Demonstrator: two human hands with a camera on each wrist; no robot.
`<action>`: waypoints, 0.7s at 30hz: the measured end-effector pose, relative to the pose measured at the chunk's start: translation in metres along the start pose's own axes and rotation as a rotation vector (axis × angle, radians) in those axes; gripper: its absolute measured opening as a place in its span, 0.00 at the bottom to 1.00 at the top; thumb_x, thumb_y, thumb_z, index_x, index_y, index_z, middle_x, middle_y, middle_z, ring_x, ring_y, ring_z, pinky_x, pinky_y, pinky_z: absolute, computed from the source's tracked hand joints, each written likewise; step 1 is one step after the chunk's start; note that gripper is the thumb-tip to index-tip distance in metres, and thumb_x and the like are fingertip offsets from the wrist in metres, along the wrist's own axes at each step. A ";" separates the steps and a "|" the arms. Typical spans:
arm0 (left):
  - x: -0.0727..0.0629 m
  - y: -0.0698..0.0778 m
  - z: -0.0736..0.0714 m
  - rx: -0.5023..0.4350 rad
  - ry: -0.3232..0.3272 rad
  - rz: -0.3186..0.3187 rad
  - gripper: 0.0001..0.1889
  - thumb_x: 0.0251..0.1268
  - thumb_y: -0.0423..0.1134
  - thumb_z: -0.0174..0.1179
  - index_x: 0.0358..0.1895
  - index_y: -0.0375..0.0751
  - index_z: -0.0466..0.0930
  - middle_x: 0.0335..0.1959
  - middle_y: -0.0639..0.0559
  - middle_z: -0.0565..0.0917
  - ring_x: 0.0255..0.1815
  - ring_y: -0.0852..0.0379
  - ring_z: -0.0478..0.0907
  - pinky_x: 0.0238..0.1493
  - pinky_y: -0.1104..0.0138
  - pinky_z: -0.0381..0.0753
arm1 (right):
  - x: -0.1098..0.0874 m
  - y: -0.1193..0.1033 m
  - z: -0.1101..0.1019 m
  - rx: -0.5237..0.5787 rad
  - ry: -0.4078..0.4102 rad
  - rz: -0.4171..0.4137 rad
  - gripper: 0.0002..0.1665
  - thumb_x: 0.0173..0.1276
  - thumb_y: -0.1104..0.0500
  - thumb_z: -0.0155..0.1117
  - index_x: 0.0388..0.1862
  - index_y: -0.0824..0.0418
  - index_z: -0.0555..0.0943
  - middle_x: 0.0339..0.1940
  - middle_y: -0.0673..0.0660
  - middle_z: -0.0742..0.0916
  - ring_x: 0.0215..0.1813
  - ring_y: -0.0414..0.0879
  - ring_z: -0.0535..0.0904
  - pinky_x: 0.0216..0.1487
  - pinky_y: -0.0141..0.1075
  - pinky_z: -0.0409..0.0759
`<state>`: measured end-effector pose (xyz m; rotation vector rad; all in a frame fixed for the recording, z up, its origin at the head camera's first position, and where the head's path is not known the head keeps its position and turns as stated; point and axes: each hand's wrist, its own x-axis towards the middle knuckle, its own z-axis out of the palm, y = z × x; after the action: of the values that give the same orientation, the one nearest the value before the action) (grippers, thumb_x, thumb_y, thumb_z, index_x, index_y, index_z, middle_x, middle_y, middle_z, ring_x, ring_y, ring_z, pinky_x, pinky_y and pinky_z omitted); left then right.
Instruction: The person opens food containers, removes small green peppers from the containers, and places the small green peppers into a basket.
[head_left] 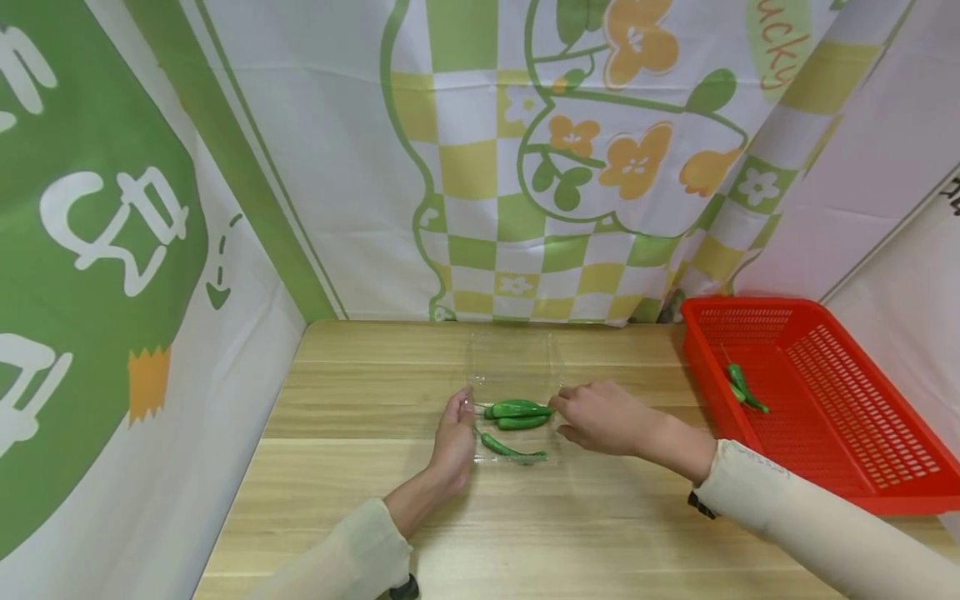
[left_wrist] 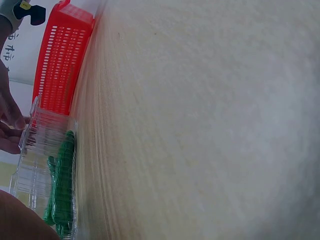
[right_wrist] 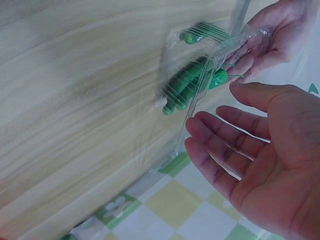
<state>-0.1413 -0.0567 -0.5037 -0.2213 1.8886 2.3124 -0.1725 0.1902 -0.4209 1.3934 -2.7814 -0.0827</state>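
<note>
A clear plastic clamshell box lies on the table with its lid folded back toward the wall. Inside are several green chili peppers, some bunched together and one apart near the front side. My left hand grips the box's left side, thumb at its edge. At the opposite side is my right hand. Its fingers are loosely bent beside the box edge in the right wrist view, holding nothing. Whether the fingertips touch the plastic, I cannot tell.
To the right stands a red perforated basket with a few green peppers in it. The wooden table meets a patterned cloth wall at the back and a green and white cloth on the left.
</note>
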 end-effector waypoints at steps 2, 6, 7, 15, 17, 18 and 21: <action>0.000 0.000 0.000 -0.002 0.001 0.001 0.27 0.88 0.33 0.34 0.84 0.34 0.52 0.87 0.34 0.47 0.87 0.34 0.39 0.87 0.42 0.37 | 0.002 -0.002 0.001 -0.004 0.021 -0.008 0.14 0.69 0.56 0.75 0.49 0.62 0.86 0.36 0.54 0.88 0.34 0.48 0.86 0.30 0.42 0.87; 0.001 -0.002 0.000 -0.007 0.005 0.006 0.27 0.88 0.32 0.34 0.84 0.33 0.52 0.87 0.34 0.48 0.87 0.33 0.39 0.87 0.42 0.37 | 0.006 -0.005 0.001 -0.003 0.066 -0.027 0.11 0.69 0.58 0.76 0.46 0.61 0.86 0.33 0.52 0.86 0.32 0.46 0.84 0.26 0.38 0.83; 0.001 -0.002 0.000 -0.003 0.006 0.009 0.27 0.88 0.32 0.35 0.83 0.33 0.52 0.87 0.33 0.48 0.87 0.33 0.39 0.86 0.41 0.37 | 0.007 -0.006 0.000 -0.001 0.070 -0.029 0.11 0.69 0.58 0.76 0.46 0.61 0.86 0.32 0.51 0.85 0.32 0.46 0.83 0.26 0.38 0.83; 0.002 -0.004 0.001 0.012 0.013 -0.001 0.27 0.87 0.32 0.35 0.83 0.35 0.53 0.87 0.35 0.49 0.87 0.33 0.40 0.86 0.40 0.37 | 0.014 -0.011 -0.001 0.000 0.052 -0.040 0.10 0.69 0.57 0.75 0.44 0.60 0.86 0.31 0.50 0.84 0.31 0.43 0.82 0.24 0.35 0.80; 0.002 -0.004 0.001 0.010 0.011 -0.002 0.27 0.87 0.32 0.35 0.83 0.35 0.53 0.87 0.35 0.49 0.87 0.33 0.40 0.86 0.40 0.37 | 0.016 -0.012 0.000 -0.006 0.047 -0.042 0.10 0.69 0.56 0.75 0.44 0.60 0.86 0.31 0.49 0.84 0.31 0.43 0.82 0.24 0.35 0.80; 0.002 -0.004 0.001 0.008 0.009 -0.002 0.27 0.87 0.32 0.35 0.83 0.35 0.53 0.87 0.35 0.49 0.87 0.33 0.40 0.86 0.40 0.37 | 0.016 -0.012 0.001 -0.008 0.041 -0.042 0.10 0.69 0.56 0.75 0.44 0.60 0.86 0.31 0.49 0.84 0.31 0.43 0.82 0.25 0.35 0.80; 0.002 -0.004 0.001 0.003 0.003 -0.004 0.27 0.88 0.32 0.35 0.83 0.34 0.53 0.87 0.36 0.48 0.87 0.34 0.39 0.86 0.40 0.36 | 0.018 -0.014 0.003 0.001 0.021 -0.042 0.11 0.69 0.56 0.75 0.45 0.60 0.86 0.32 0.50 0.85 0.33 0.44 0.84 0.27 0.37 0.84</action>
<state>-0.1423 -0.0554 -0.5075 -0.2278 1.8914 2.3075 -0.1722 0.1670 -0.4243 1.4443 -2.7364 -0.0674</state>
